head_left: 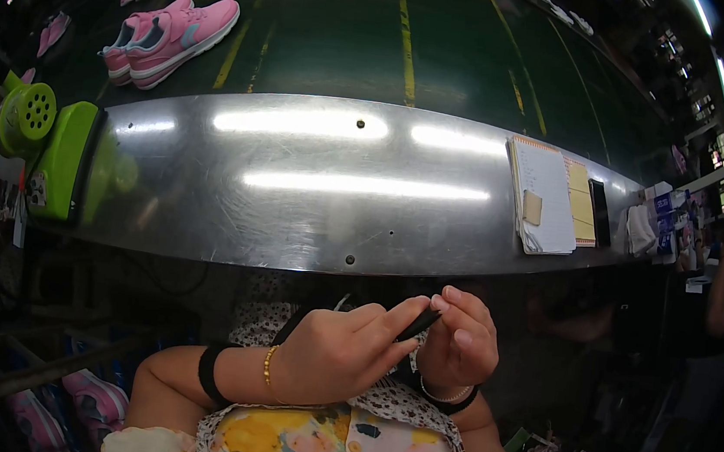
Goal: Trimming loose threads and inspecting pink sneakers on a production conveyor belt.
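In front of my chest, just off the near edge of the metal table (293,219), my two hands meet. My left hand (337,350) is closed around a small, dark, narrow tool (419,326), which sticks out between its fingers toward the right. The tool's exact kind is hard to tell. My right hand (459,344) is curled, its fingertips pinched together at the tool's far end. Whatever lies between those fingertips is too small to make out.
A pair of pink shoes (171,40) rests on the green conveyor belt (336,40) beyond the table. At left stands a bright green device (63,161); at right lie a notepad (547,200) and a black phone (599,212). More pink shoes (97,397) sit low on racks.
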`<state>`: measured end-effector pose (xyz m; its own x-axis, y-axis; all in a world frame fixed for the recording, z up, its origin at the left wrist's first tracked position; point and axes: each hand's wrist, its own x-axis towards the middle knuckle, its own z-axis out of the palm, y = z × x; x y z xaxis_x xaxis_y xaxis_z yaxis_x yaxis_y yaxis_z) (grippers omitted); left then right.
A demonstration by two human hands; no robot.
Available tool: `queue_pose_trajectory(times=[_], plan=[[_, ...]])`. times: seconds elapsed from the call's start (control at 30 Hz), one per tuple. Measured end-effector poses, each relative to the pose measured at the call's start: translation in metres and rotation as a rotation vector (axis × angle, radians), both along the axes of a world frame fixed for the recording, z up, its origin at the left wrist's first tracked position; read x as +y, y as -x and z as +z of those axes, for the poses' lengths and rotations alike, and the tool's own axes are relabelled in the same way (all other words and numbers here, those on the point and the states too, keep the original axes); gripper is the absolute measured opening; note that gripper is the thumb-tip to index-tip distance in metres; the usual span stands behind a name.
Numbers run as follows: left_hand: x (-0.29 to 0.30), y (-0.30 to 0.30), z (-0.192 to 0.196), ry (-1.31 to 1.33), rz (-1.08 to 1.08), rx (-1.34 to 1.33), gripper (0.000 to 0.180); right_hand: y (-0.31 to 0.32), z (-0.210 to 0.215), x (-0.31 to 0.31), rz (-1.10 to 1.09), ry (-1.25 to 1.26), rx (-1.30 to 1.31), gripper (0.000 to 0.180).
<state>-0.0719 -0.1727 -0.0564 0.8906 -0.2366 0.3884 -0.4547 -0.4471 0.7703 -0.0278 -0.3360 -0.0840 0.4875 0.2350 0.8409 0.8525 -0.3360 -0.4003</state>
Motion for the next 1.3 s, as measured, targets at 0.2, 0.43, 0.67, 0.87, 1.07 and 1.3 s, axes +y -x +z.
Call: queue_pose_trajectory(times=[0.2, 0.43, 0.67, 0.87, 1.07, 1.3], plan=[[0.000, 0.000, 0.002, 0.018, -0.019, 0.045, 0.046, -0.001, 0.001, -0.001, 0.018, 0.008, -0.014, 0.035], [-0.001, -0.001, 0.001, 0.068, -0.038, 0.063, 0.046, -0.002, 0.003, -0.003, 0.040, 0.017, -0.019, 0.030], [-0.002, -0.001, -0.001, 0.075, -0.063, 0.052, 0.045, -0.002, 0.002, -0.005, 0.069, 0.004, -0.026, 0.025], [-0.004, -0.003, -0.002, 0.122, -0.074, 0.047, 0.042, -0.001, -0.005, -0.005, 0.052, -0.020, 0.002, 0.029], [0.002, -0.005, -0.001, 0.180, 0.035, 0.018, 0.043, -0.002, -0.009, 0.004, 0.245, -0.369, 0.354, 0.042], [0.004, -0.004, 0.002, 0.172, 0.006, 0.121, 0.049, -0.001, -0.002, 0.009, 0.618, -0.812, 0.801, 0.055]])
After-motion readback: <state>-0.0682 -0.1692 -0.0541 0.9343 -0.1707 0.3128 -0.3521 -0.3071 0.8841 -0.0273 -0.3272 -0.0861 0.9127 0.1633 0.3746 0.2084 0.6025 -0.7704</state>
